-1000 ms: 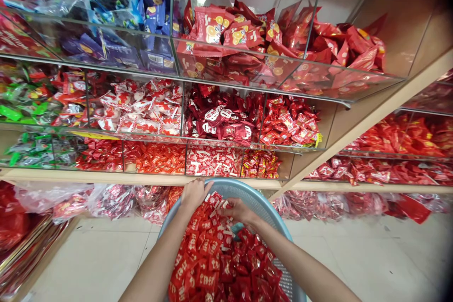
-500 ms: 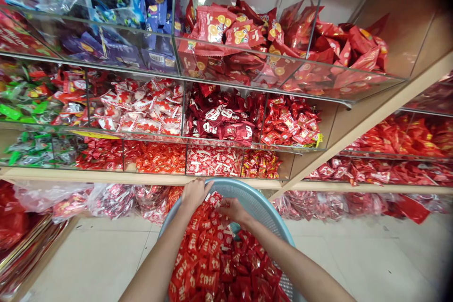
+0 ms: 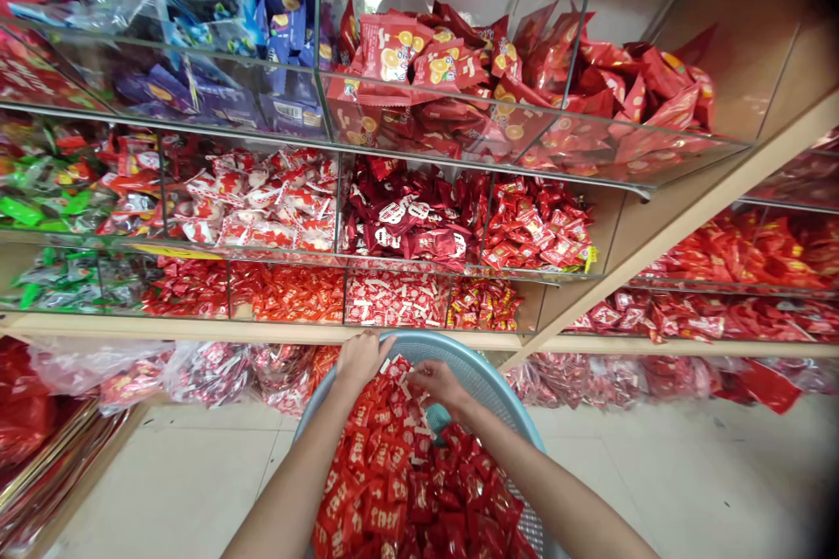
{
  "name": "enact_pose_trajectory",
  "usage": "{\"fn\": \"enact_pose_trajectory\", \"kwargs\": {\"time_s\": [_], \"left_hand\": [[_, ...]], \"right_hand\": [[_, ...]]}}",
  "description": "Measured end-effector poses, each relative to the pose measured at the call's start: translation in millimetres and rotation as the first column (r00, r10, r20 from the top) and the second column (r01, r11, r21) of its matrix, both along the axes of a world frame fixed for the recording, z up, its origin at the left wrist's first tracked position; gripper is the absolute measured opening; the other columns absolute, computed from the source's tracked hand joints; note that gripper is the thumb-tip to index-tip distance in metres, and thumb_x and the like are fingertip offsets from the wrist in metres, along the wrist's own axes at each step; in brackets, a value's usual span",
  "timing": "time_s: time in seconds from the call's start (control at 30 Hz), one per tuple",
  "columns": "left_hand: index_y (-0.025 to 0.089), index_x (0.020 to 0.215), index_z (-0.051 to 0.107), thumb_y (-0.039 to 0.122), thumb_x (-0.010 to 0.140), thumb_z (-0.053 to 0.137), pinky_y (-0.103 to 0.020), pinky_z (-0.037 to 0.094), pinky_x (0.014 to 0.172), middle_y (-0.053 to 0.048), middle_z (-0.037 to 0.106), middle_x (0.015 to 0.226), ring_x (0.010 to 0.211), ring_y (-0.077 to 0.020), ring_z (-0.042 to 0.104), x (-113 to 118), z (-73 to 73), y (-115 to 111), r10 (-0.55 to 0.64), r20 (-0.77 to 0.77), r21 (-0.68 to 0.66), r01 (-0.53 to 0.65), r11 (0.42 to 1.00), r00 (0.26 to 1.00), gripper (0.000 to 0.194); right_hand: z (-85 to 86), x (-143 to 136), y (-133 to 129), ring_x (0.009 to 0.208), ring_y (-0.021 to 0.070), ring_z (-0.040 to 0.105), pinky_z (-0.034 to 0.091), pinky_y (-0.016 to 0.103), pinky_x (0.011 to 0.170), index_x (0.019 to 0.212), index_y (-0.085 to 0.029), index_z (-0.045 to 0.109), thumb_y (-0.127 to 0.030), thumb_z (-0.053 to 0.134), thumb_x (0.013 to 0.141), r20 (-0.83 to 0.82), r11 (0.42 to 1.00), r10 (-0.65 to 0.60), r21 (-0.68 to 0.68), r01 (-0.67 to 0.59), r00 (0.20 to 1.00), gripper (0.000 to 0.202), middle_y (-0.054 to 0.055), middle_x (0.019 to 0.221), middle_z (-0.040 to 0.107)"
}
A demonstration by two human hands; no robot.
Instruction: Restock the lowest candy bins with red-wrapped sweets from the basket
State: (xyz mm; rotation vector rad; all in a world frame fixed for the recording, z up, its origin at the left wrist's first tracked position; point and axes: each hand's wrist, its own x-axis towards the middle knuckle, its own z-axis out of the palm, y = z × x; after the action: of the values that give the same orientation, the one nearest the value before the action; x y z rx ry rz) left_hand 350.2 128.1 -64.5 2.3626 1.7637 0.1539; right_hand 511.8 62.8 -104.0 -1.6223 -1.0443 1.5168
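A light blue plastic basket holds red wrapped candies, darker red ones and some red-and-white ones. My left hand grips the basket's far rim, fingers over the edge and thumb stretched to the right. Inside the basket, my right hand is at the red-and-white candies near the far side, its fingers bent together. Whatever is between those fingers is too small to make out.
Shelves with clear dividers hold candies in red, blue and green wrappers. Bagged candies lie beneath the bottom shelf board. A slanting wooden panel rises to the right. Pale floor tiles surround the basket.
My right hand has shifted very slightly at the red-and-white candies. My left hand stays on the basket rim.
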Motion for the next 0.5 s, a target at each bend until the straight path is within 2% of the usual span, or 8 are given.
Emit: {"fn": "enact_pose_trajectory", "kwargs": {"time_s": [0.13,0.23,0.37,0.5], "left_hand": [[0.012,0.096,0.06,0.059,0.083,0.013,-0.032,0.043,0.069,-0.014,0.065,0.088,0.082,-0.0236,0.061,0.1,-0.4,0.6,0.006,0.005,-0.018,-0.006,1.0,1.0,0.068],[0.012,0.096,0.061,0.059,0.084,0.013,-0.032,0.043,0.07,-0.014,0.065,0.088,0.082,-0.0239,0.061,0.3,-0.1,0.4,0.004,-0.001,-0.011,-0.004,1.0,1.0,0.068],[0.012,0.096,0.061,0.058,0.084,0.013,-0.033,0.043,0.071,-0.015,0.065,0.088,0.083,-0.0247,0.061,0.4,1.6,-0.6,0.0,-0.01,-0.001,0.0,1.0,1.0,0.068],[0.012,0.097,0.061,0.058,0.084,0.014,-0.033,0.042,0.072,-0.015,0.065,0.091,0.084,-0.024,0.061,0.3,2.7,-1.1,0.005,-0.009,-0.012,-0.005,1.0,1.0,0.067]], "right_hand": [[13.0,12.4,-2.5,0.058,0.0111,0.052,0.046,0.022,0.05,0.066,-0.017,0.055,-0.041,0.064,0.062,-0.167,0.999,-0.031,-0.021,0.028,0.985,0.026,-0.001,0.063,0.055],[16.9,14.8,-3.3,0.063,0.0111,0.052,0.047,0.023,0.054,0.068,-0.017,0.057,-0.04,0.066,0.06,-0.227,0.999,-0.029,-0.051,0.018,0.974,0.026,0.0,0.069,0.056],[15.9,8.7,-2.5,0.061,0.0109,0.052,0.045,0.023,0.053,0.071,-0.017,0.059,-0.041,0.067,0.059,-0.198,0.999,0.005,-0.048,-0.014,0.98,0.028,-0.001,0.067,0.057],[10.2,-3.1,1.3,0.049,0.0083,0.048,0.042,0.021,0.044,0.071,-0.017,0.058,-0.042,0.065,0.061,-0.09,0.999,0.017,-0.047,-0.022,0.996,0.028,-0.002,0.058,0.055]]}}
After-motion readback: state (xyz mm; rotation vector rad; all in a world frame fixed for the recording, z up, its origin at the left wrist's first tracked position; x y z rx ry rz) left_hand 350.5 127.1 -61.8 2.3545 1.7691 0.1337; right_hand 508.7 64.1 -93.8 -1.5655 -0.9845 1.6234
